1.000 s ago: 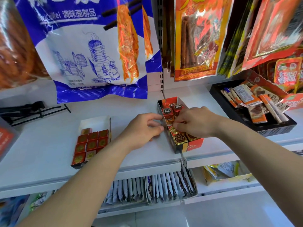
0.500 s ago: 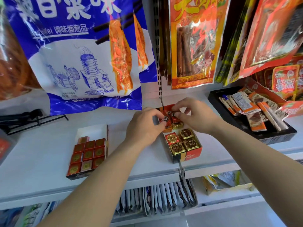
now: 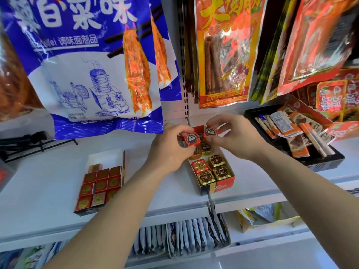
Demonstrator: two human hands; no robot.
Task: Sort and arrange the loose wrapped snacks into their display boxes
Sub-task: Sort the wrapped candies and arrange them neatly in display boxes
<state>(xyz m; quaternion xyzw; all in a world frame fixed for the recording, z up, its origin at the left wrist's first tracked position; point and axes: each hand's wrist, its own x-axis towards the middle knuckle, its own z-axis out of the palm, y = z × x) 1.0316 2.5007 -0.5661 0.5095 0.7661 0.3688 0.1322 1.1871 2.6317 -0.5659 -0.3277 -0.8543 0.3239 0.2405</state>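
Snacks in red wrappers, one to each hand: my left hand (image 3: pixel 169 150) pinches a red square snack (image 3: pixel 192 139) by its edges between thumb and curled fingertips, and my right hand (image 3: pixel 233 138) pinches a second red snack (image 3: pixel 211 131) the same way. The two are close together, raised just above the back end of the narrow display box (image 3: pixel 217 186) on the white shelf (image 3: pixel 48 191). I judge these pieces light and small, with a crinkly, slightly slick wrapper over a filling that could dent under a hard squeeze. A gentle pinch on opposite sides, clear of the round dark label on top, seems the safest hold. Each label carries a script word that looks like "Tileo", and the same word shows on the box's red front. At the front of the box sit gold-wrapped pieces (image 3: pixel 221 171) and one red piece (image 3: pixel 200 165), packed side by side; more lie under my hands, partly hidden. Well to the left stands a second box (image 3: pixel 87 210) of flat red squares with gold seals, its writing too small to read. Above hangs a blue and white bag (image 3: pixel 87 74) printed "调味面制品"; to the right, a black tray (image 3: pixel 320 162) holds loose orange-and-white packets.
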